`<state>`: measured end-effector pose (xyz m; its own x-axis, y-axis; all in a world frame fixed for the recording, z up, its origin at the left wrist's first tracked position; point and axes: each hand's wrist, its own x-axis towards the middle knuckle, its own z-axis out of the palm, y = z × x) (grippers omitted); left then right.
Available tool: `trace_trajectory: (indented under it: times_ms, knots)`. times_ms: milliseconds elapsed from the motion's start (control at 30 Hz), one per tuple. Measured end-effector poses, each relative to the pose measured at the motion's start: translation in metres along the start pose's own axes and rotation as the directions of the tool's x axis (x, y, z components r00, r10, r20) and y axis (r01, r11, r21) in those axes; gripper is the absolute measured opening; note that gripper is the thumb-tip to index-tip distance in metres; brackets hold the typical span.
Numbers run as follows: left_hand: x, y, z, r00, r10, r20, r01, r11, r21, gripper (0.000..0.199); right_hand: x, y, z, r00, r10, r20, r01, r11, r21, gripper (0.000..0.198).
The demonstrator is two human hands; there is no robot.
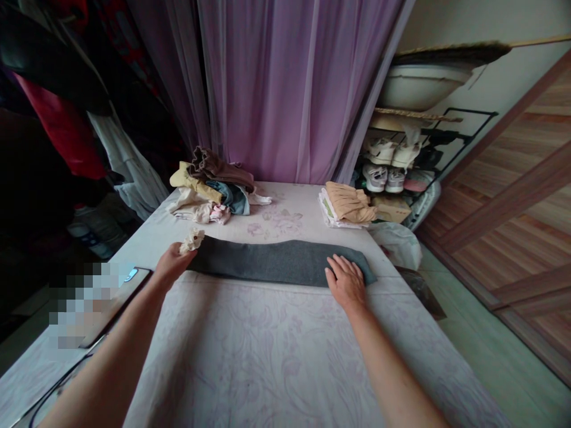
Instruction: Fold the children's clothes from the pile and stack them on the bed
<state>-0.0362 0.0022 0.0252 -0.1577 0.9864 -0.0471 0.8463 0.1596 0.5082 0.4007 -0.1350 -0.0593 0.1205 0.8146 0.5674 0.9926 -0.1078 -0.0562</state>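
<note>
A dark grey garment [267, 261], possibly trousers, lies flat in a long narrow strip across the cloth-covered table [276, 351]. My left hand [178, 261] is closed at its left end, where a cream ruffled piece [193, 240] sticks up above the fingers. Whether that piece is sewn to the garment I cannot tell. On the right end, my right hand [347, 279] rests palm down, its fingers stretched out over the fabric. Part of the left end is hidden behind my left hand.
A loose heap of clothes [218, 187] lies at the back left, and a folded stack [345, 205] at the back right. Near my left forearm is a tablet-like device [118, 306] with a cable. Purple curtains [276, 89] hang behind; a shoe rack [446, 160] stands right.
</note>
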Motion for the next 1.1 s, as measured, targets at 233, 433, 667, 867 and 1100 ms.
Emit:
trace_trajectory:
  times_ms: [233,433,667,867,1100]
  knots:
    - [0.003,-0.015,-0.017,0.998,-0.068,-0.002,0.067,0.979,0.192,0.057,-0.005,-0.018,-0.004,0.998,-0.057,0.037,0.054,0.997,0.062,0.036]
    - [-0.027,0.01,0.011,0.896,0.355,-0.268,-0.246,0.898,0.365,0.073,-0.004,-0.042,-0.011,0.997,-0.067,0.043,0.062,0.99,0.125,0.034]
    - [-0.08,0.075,0.092,0.616,0.769,0.17,-0.784,0.575,0.235,0.042,-0.004,-0.077,-0.017,0.987,-0.152,0.052,0.128,0.941,0.312,0.025]
    - [-0.088,0.085,0.116,0.641,0.75,0.164,-0.764,0.603,0.228,0.054,0.029,-0.052,-0.014,0.989,-0.076,0.129,0.046,0.974,0.222,0.025]
    - [-0.09,0.087,0.112,0.652,0.736,0.183,-0.754,0.604,0.258,0.054,0.094,-0.037,0.012,0.956,-0.061,0.288,0.007,0.983,0.184,0.029]
